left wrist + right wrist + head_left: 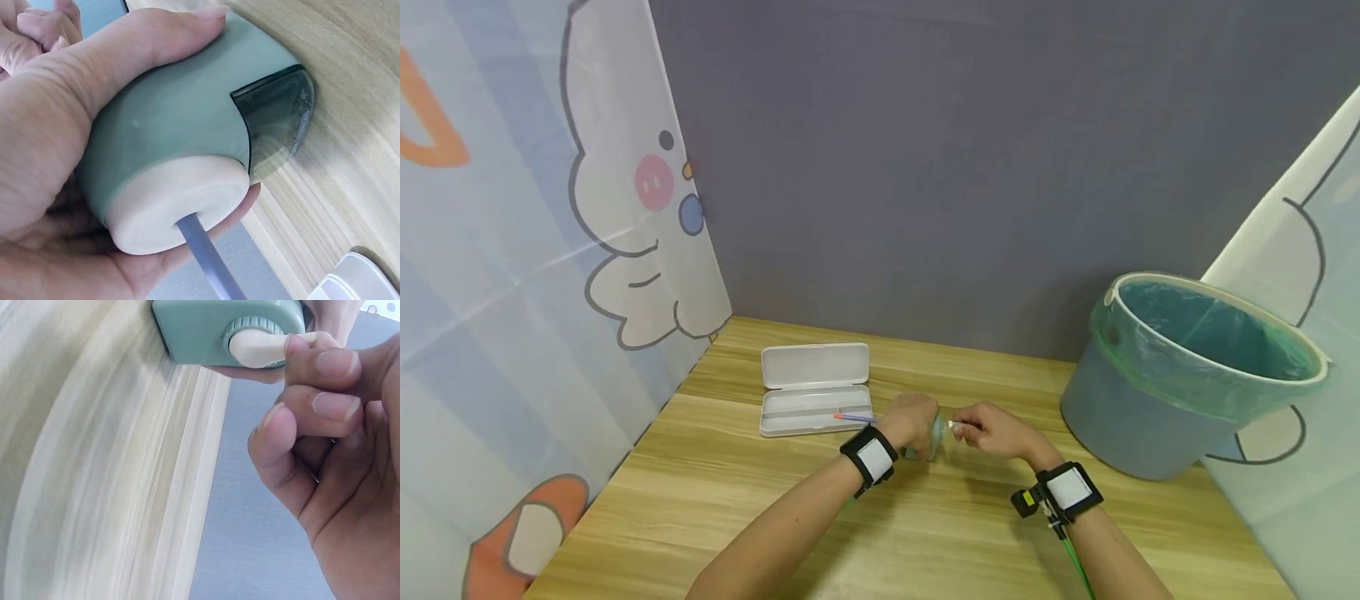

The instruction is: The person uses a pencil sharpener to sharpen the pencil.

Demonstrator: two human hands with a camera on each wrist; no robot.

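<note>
A pale green pencil sharpener [181,137] with a cream front face and a dark clear shavings drawer [278,122] sits on the wooden table [925,533]. My left hand [912,421] wraps around its body and holds it down. A blue pencil [206,265] with an orange end [837,415] sticks out of the cream face. My right hand [992,429] pinches the cream crank handle [262,345] at the sharpener's back end [212,328].
An open white pencil case [815,387] lies just left of the hands. A grey bin [1187,375] lined with a green bag stands at the right. Printed curtains hang at both sides, and a grey wall stands behind.
</note>
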